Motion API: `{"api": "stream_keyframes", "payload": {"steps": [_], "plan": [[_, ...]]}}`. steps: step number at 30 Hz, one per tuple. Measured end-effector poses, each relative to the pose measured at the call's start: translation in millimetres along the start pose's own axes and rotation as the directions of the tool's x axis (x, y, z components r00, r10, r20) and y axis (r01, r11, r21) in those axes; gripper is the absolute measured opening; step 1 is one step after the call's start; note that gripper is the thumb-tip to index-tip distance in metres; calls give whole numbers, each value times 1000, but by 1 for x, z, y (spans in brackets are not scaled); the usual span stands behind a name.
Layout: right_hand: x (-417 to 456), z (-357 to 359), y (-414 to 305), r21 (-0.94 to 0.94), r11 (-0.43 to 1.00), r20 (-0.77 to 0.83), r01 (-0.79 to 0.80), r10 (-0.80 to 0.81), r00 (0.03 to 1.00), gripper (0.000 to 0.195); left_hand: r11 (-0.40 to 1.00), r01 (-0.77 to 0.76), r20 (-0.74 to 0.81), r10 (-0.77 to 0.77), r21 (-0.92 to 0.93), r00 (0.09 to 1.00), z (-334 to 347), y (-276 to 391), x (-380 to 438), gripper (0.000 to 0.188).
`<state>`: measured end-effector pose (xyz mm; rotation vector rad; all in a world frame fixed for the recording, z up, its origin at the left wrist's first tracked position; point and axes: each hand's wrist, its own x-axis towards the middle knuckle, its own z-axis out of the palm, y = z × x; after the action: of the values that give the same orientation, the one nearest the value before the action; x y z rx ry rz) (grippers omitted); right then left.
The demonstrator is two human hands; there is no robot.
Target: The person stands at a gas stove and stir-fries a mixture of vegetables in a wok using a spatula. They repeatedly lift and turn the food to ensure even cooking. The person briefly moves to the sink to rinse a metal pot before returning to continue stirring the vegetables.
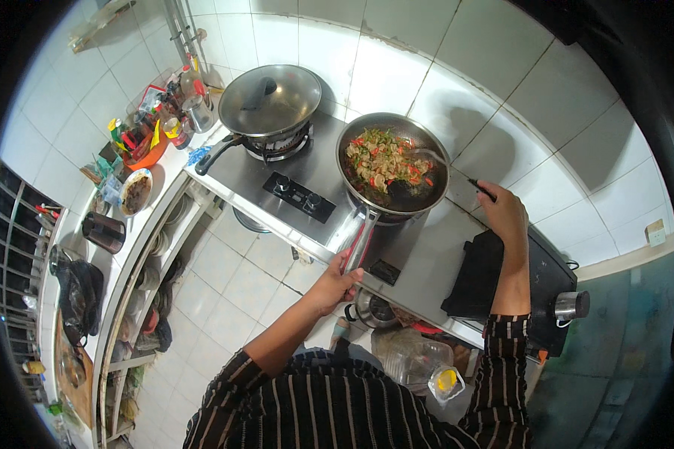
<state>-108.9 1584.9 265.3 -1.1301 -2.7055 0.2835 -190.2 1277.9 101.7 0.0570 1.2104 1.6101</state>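
Observation:
My left hand point(332, 284) grips the long metal-and-red handle point(361, 245) of a frying pan point(344, 168), which sits over the right burner. Inside the pan lie sliced meat pieces with red and green peppers point(386, 154), mostly on its left and far side. Black handle end in its fingers, my right hand point(501, 210) holds a metal spatula point(429, 154). The spatula's head reaches into the food at the pan's right side; part of it is hard to make out.
A lidded wok point(269, 104) stands on the left burner, its handle point(219, 154) jutting past the stove's front edge. Sauce bottles point(174, 132) crowd the left corner, near a bowl of dark sauce point(136, 192). A black appliance point(477, 275) stands right of the stove, under my right forearm.

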Motion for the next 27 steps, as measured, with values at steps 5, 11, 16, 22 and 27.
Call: {"api": "stream_keyframes", "payload": {"steps": [5,11,16,22,27], "plan": [[38,33,4,-94,995,-83,-26,18,996,27,1000,-19,18,19,10,1000,2,-1,3,65],[121,23,60,-212,976,604,56,85,793,24,1000,-10,13,9,15,1000,-2,-6,5,65],[117,52,80,336,688,753,-644,214,622,23,1000,-27,21,27,13,999,-2,-6,5,63],[79,129,33,657,548,573,-518,84,815,21,1000,-19,35,18,20,999,-2,-2,3,62],[52,119,29,592,789,307,-165,-31,951,28,999,-10,41,8,37,999,-1,1,3,67]]}}
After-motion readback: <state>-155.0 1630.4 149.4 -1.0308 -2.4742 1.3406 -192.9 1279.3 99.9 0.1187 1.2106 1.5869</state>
